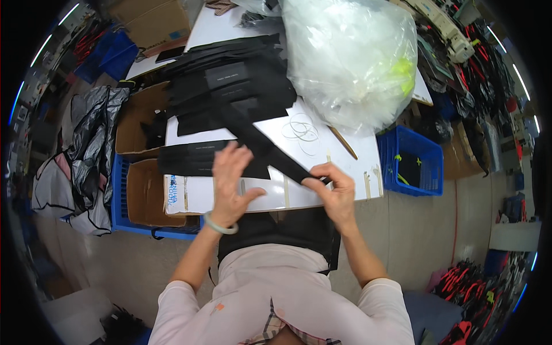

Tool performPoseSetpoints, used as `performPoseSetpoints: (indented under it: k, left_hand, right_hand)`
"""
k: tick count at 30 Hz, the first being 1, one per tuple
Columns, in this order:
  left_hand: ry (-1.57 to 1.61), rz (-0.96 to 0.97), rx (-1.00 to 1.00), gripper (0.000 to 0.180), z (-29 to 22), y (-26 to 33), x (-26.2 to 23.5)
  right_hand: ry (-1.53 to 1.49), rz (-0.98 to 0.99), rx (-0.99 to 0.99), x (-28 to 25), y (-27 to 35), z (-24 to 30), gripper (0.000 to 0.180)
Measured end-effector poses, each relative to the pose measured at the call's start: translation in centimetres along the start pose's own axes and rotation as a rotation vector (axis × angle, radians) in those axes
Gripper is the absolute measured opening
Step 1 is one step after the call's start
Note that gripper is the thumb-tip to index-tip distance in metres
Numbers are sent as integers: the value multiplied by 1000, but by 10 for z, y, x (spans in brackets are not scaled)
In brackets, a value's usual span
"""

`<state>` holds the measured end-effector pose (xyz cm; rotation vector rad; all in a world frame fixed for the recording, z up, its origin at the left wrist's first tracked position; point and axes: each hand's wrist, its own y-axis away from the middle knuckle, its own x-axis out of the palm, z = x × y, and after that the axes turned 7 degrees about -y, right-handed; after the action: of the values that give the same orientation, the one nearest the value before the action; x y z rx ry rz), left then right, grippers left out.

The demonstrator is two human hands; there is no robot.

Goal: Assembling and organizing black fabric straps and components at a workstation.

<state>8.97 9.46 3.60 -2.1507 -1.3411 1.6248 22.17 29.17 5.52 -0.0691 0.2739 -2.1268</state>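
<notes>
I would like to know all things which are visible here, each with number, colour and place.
Strip: one, black, in the right hand
Fabric pile: many pieces, black, table's back left
Flat fabric: at least one, black, table's front left
Table: one, white, centre
Plastic bag: one, clear, pale contents, table's back right
Stick: one, brown, beside bag
Thread: count unclear, pale, table's middle
Bin: one, blue, right of table
Cardboard boxes: at least two, brown, left of table
Crowded edges: too unclear to count
Bracelet: one, pale, left wrist
Left hand: one, open, by flat fabric
Right hand: one, pinching strip
</notes>
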Motion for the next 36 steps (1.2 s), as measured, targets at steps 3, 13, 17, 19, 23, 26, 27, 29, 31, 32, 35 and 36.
performPoseSetpoints:
  k: [3, 13, 17, 19, 23, 26, 27, 29, 31, 32, 35, 36]
  left_hand:
    - [-205, 52, -125, 53, 33, 30, -11]
    - [21, 613, 206, 78, -78, 41, 68]
    - [-74, 606, 206, 73, -80, 49, 77]
    - [-1, 520, 145, 72, -83, 49, 87]
    - [-32, 482, 127, 69, -95, 43, 97]
    - [-140, 533, 196, 67, -96, 47, 100]
    - [-139, 538, 197, 67, -97, 46, 101]
    - [-201, 542, 212, 68, -100, 44, 101]
    - [-128, 517, 191, 68, -104, 46, 110]
    - [-56, 489, 172, 69, -105, 47, 114]
    - [-85, 447, 178, 63, -102, 49, 115]
    - [-107, 435, 204, 60, -101, 50, 115]
  right_hand:
    - [435, -7, -350, -43, -3, -8, 16]
    - [830, 188, -541, -96, 42, -73, 22]
    - [902, 208, -400, -118, 58, -82, 33]
    - [913, 223, -394, -121, 61, -86, 37]
    - [894, 193, -407, -120, 68, -94, 38]
    - [879, 166, -420, -120, 69, -99, 38]
    - [877, 161, -427, -120, 69, -98, 38]
    - [874, 158, -430, -119, 71, -100, 37]
    - [883, 130, -435, -118, 74, -104, 36]
    - [883, 134, -434, -117, 75, -104, 36]
    - [868, 126, -424, -113, 75, -106, 36]
    - [876, 116, -428, -113, 74, -106, 36]
